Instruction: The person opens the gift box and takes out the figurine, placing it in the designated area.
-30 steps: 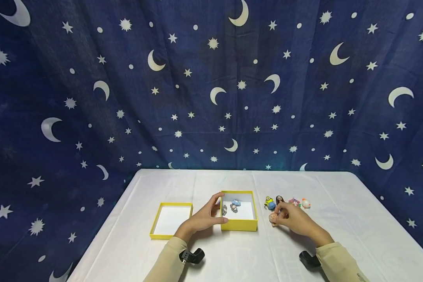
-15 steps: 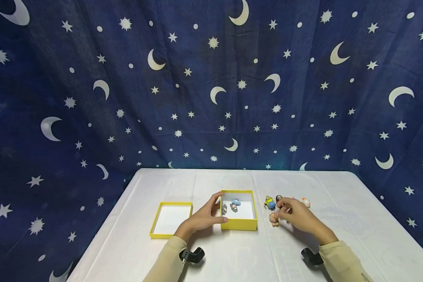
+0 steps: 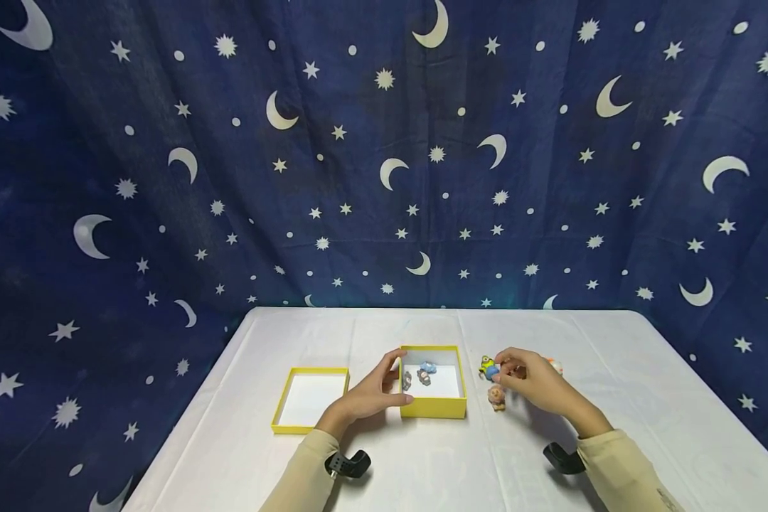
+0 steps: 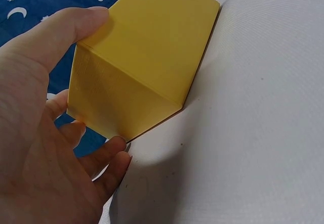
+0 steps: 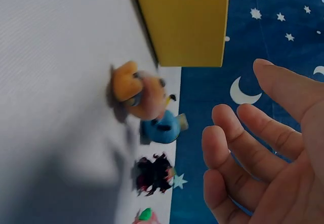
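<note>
My left hand [image 3: 371,392] grips the left side of an open yellow box [image 3: 432,408], its thumb at the near corner and fingers spread along the side. Several small figurines [image 3: 424,377], grey and blue, lie inside. My right hand [image 3: 537,382] hovers over a cluster of toy figurines; in the right wrist view its fingers are loosely bent, thumb apart, holding nothing. Nearest the person is a peach-orange figurine [image 5: 144,92]. Behind it are a yellow-and-blue figurine [image 3: 488,368] and a dark figurine [image 5: 154,174], which the hand partly covers in the head view.
A yellow-rimmed box lid [image 3: 310,429], white inside, lies left of the box. A white-and-orange figurine [image 3: 556,365] shows beyond the right hand. A pink-and-green figurine [image 5: 146,216] is cut off in the right wrist view. A white cloth covers the table [image 3: 435,469]; a starry curtain [image 3: 358,185] hangs behind.
My right hand has left the peach-orange figurine and moved away from the person, over the dark one. The peach-orange figurine now shows fully. My left hand stays on the box.
</note>
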{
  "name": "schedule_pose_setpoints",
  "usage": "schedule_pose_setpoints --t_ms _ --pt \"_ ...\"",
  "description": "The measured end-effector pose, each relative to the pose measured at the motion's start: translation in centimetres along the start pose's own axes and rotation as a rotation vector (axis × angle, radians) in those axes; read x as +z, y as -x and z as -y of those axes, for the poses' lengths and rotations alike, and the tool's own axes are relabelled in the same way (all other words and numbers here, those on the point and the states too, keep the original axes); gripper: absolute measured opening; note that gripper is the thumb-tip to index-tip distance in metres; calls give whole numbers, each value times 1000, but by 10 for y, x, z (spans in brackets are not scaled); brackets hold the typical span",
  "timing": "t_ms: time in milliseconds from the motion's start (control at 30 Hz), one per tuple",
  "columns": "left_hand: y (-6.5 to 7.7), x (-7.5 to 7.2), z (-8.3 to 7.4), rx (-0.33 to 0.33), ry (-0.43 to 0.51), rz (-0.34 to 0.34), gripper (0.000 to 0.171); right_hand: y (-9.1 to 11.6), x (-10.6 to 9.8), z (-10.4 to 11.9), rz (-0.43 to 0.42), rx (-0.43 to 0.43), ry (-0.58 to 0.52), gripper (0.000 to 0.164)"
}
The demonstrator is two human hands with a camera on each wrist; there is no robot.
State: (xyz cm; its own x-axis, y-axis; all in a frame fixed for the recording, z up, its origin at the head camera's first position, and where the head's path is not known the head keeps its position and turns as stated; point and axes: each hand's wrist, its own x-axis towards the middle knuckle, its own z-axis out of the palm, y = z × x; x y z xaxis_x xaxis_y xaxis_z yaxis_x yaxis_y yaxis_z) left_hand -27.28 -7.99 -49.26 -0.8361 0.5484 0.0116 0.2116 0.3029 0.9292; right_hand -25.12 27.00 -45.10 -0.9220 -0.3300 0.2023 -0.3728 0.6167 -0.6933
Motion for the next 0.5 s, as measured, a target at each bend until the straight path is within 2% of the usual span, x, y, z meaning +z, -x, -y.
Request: schedule_pose_setpoints --t_ms 167,333,500 --pt "1 0 0 -7 -8 -6 87 -8 3 9 15 33 -4 27" --pt "1 1 1 -12 -11 -7 87 -14 7 17 26 -1 -38 24" --pt "1 0 0 -10 -1 0 88 -20 8 27 44 15 -28 26"
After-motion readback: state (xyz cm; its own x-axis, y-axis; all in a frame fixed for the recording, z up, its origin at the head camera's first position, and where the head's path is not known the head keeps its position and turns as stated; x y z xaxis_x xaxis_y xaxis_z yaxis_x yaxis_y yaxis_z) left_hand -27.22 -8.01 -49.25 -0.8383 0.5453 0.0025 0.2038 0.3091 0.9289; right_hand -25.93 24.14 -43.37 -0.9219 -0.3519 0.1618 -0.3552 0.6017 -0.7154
